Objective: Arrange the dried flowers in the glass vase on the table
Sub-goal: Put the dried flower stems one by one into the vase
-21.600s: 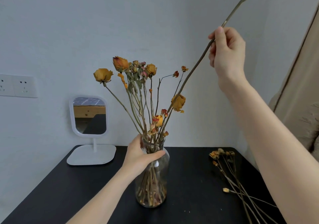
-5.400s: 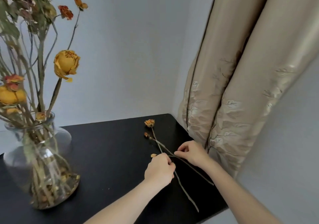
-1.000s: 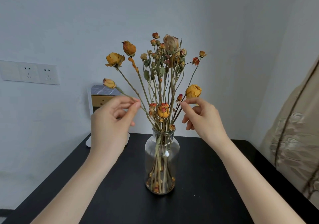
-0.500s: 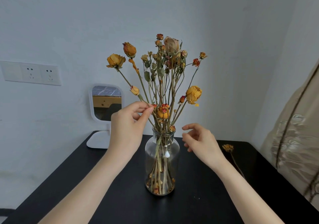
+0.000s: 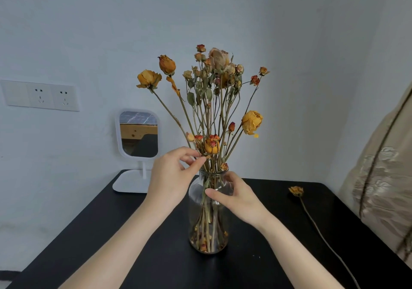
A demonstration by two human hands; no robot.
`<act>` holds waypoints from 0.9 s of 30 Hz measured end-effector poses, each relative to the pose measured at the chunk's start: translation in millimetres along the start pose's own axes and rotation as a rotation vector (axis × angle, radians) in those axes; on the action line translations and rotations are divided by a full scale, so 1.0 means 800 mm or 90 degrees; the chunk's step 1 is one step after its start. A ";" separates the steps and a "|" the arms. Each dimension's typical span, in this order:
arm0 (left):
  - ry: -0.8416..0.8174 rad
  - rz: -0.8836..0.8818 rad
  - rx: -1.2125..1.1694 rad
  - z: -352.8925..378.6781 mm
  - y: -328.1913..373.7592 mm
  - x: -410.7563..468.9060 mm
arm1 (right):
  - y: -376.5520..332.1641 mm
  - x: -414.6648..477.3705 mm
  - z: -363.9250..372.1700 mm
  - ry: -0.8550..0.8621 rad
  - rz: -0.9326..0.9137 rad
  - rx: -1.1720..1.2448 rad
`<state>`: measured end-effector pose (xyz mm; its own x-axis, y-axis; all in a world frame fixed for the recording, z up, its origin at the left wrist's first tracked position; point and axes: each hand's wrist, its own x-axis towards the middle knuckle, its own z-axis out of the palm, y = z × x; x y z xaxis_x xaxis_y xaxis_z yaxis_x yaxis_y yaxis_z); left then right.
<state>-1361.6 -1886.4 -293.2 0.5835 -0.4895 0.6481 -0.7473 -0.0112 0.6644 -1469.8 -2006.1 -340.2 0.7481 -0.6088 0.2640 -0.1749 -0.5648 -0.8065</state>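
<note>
**Brittle stems, braced glass**

The dried flowers (image 5: 211, 146) stand bunched in the glass vase (image 5: 208, 233), which sits between our two hands. Our left hand (image 5: 171, 177) pinches one thin stem between thumb and forefinger just above the vase's neck, the other fingers loosely curled. Our right hand (image 5: 236, 197) wraps the vase's shoulder, thumb laid across the front glass. We judge the blooms very light but brittle. Petals would likely shed at a squeeze, so we take stems low, on bare stalk, never by the head. The glass looks smooth and top-heavy under tall stems, so the bracing grip matters. Beyond our right hand one loose flower (image 5: 296, 191) lies on the black table (image 5: 156, 255); beyond our left stands a small mirror (image 5: 139, 132).
</note>
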 end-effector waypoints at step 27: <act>0.021 -0.081 -0.044 0.025 -0.021 -0.002 | 0.005 0.001 0.002 0.011 0.008 -0.026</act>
<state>-1356.4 -1902.4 -312.9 0.6830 -0.4591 0.5681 -0.6435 -0.0101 0.7654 -1469.3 -2008.2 -344.2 0.7344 -0.6252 0.2642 -0.2105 -0.5799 -0.7871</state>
